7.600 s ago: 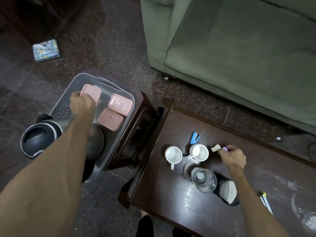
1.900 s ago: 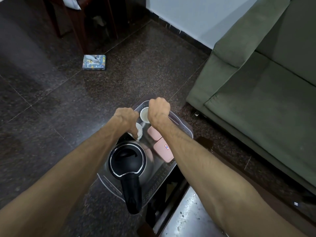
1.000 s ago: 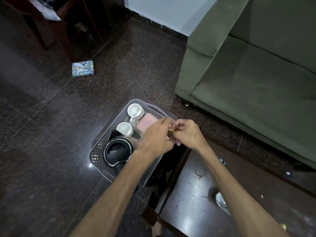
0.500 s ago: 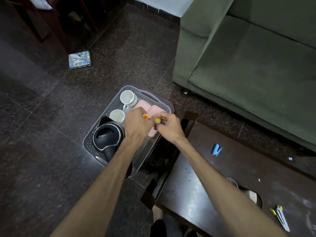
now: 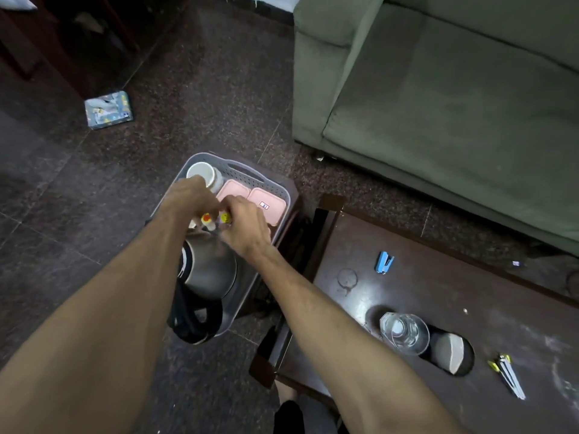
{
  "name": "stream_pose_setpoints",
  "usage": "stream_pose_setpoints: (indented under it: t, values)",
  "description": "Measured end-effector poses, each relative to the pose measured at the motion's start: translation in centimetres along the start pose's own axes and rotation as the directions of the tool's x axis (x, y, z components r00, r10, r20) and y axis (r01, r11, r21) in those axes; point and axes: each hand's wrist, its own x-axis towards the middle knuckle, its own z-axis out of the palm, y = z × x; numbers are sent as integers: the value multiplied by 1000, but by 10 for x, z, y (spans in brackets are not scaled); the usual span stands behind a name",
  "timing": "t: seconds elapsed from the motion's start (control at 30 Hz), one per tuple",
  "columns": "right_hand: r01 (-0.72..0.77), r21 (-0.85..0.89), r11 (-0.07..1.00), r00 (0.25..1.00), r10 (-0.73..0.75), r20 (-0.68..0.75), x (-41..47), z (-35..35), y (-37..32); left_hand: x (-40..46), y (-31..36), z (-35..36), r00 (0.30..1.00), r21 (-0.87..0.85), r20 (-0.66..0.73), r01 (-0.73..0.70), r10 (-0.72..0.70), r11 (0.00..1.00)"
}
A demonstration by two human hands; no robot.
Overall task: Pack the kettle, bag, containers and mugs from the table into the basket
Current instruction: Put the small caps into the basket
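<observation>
The grey basket [image 5: 242, 171] stands left of the table. Inside it are a white mug [image 5: 200, 174] at the far corner, two pink containers [image 5: 270, 205] side by side, and the steel kettle [image 5: 210, 268] at the near end. A black shape [image 5: 189, 325] hangs over the basket's near rim; handle or bag, I cannot tell. My left hand [image 5: 191, 199] and my right hand [image 5: 248, 227] meet over the basket's middle, above the kettle. Each pinches a small white piece, one with an orange-red spot [image 5: 206, 218], the other with a yellow spot [image 5: 225, 218].
The dark wooden table [image 5: 454, 296] carries a blue stapler [image 5: 384, 262], a clear glass [image 5: 404, 332], a grey-white object [image 5: 451, 353] in a round recess and pens [image 5: 509, 375]. A green sofa [image 5: 438, 104] stands behind. A small packet [image 5: 108, 109] lies on the floor.
My two hands stayed together over the basket and shifted slightly nearer, over the kettle. The second mug is now hidden under my left hand. The view swung right, showing more table.
</observation>
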Motion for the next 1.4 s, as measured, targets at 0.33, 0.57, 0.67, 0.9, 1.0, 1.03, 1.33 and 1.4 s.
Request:
stream_pose_setpoints:
  t: [0.33,0.57,0.67,0.9,1.0,1.03,1.33,1.4]
  values:
    - [145,-146,979,989,-146,7,6,17,12,18,-4,23,990,89,-72,-112,119,990]
    - [155,-26,988,988,-154,30,-20,-4,18,16,-14,27,980,248,-71,-162,185,955]
    - [179,55,982,977,-170,-132,-59,-29,36,-1,-7,20,975,274,-131,-139,180,952]
    - [-56,166,985,820,140,-554,-178,-142,144,-87,67,53,825,21,-472,-341,310,940]
    - [-216,283,934,721,348,-599,-233,-199,206,-126,118,101,822,-75,-441,-435,361,897]
    - [-272,314,910,678,413,-608,-252,-215,227,-136,136,120,843,-105,-396,-436,364,894]
    - [-854,37,519,466,794,-390,-389,-275,397,-190,264,261,913,19,11,-407,407,913]
    - [-846,-102,523,530,807,-262,-399,-264,416,-185,277,278,920,67,33,-393,391,917]
